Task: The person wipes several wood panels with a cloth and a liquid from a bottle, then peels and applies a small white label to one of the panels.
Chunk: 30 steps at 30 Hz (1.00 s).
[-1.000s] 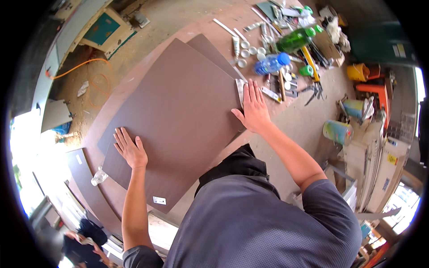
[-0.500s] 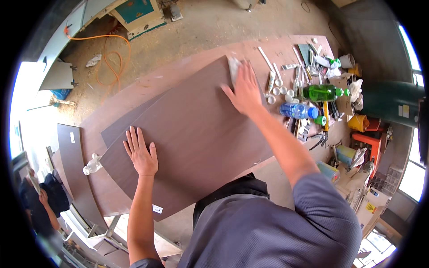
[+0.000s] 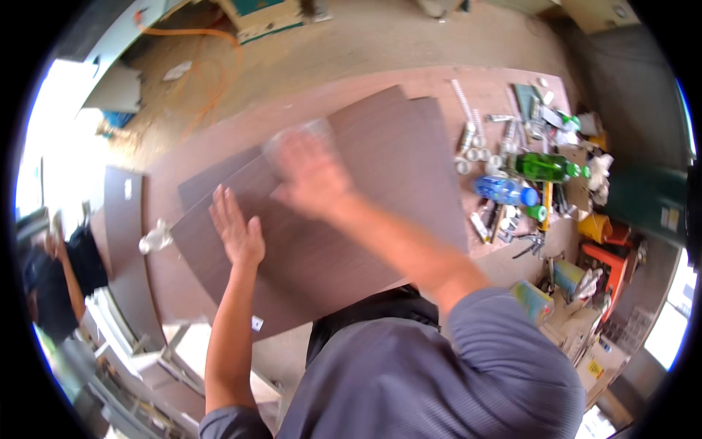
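Dark brown board panel [image 3: 351, 219] lies flat on the workbench [image 3: 241, 124]. The left hand [image 3: 238, 230] presses it, fingers spread flat. The right hand [image 3: 311, 175], blurred, holds a pale pad [image 3: 292, 137]; its grip is unclear. Wiping looks partway done. A green bottle [image 3: 545, 167] and blue bottle [image 3: 508, 192] lie beside, contents unclear.

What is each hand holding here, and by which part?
Left hand grips nothing; it lies flat, palm down, on the dark brown panel. Right hand is motion-blurred; a pale pad seems under it, hold unclear.

Dusty concrete floor [image 3: 409, 36], orange cable [image 3: 212, 66], bright daylight [image 3: 51, 146] at left.
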### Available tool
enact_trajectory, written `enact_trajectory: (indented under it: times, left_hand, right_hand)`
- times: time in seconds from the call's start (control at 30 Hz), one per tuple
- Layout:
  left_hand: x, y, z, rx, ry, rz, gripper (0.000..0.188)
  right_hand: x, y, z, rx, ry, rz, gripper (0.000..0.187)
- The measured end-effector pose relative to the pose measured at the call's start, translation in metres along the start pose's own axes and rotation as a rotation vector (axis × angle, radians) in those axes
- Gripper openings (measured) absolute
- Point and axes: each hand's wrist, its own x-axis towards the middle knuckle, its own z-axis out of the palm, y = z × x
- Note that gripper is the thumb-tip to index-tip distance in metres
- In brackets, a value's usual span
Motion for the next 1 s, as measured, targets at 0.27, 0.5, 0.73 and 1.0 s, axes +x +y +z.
enact_trajectory:
  times: [0.27, 0.5, 0.73, 1.0]
  left_hand:
    - [-0.009, -0.006, 0.004, -0.21, 0.263, -0.014, 0.082]
    - [-0.173, -0.06, -0.061, -0.342, 0.399, -0.455, 0.065]
    - [-0.385, -0.07, -0.063, -1.128, -0.021, -1.035, 0.031]
    - [-0.396, -0.077, -0.054, -1.478, 0.015, -1.096, 0.032]
  right_hand:
    - [0.017, -0.012, 0.008, -0.164, 0.164, 0.127, 0.08]
    - [-0.004, -0.023, -0.009, -0.097, 0.079, 0.008, 0.07]
    - [0.004, 0.155, -0.033, -0.44, 0.242, 0.716, 0.097]
    - [0.066, -0.087, 0.07, -0.458, 0.163, 0.194, 0.101]
